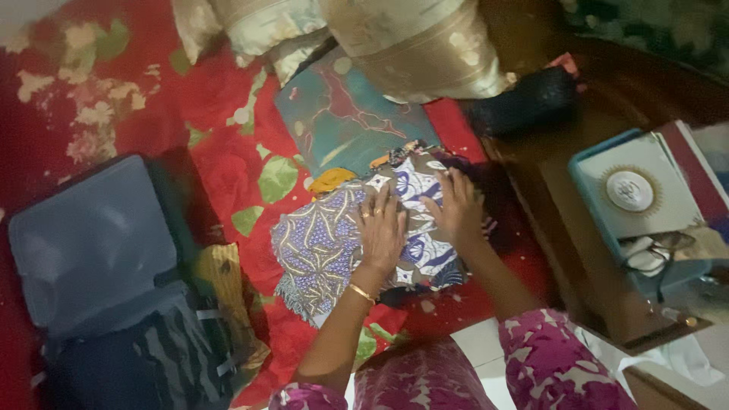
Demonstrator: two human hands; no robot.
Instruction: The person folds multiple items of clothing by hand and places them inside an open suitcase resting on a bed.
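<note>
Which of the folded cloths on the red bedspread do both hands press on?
The purple and white patterned cloth, under the left hand and right hand. The teal cloth behind it lies untouched.

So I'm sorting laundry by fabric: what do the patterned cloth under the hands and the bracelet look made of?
The patterned cloth looks like thin matte woven cotton: it lies limp and folds flat. The bracelet on the left hand looks like gold-coloured metal, glinting.

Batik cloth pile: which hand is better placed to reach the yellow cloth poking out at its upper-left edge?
Left hand, probably. It lies flat on the batik cloth pile, on the side nearer the yellow cloth. The right hand presses the pile's far-right part, so it would have to cross over.
</note>
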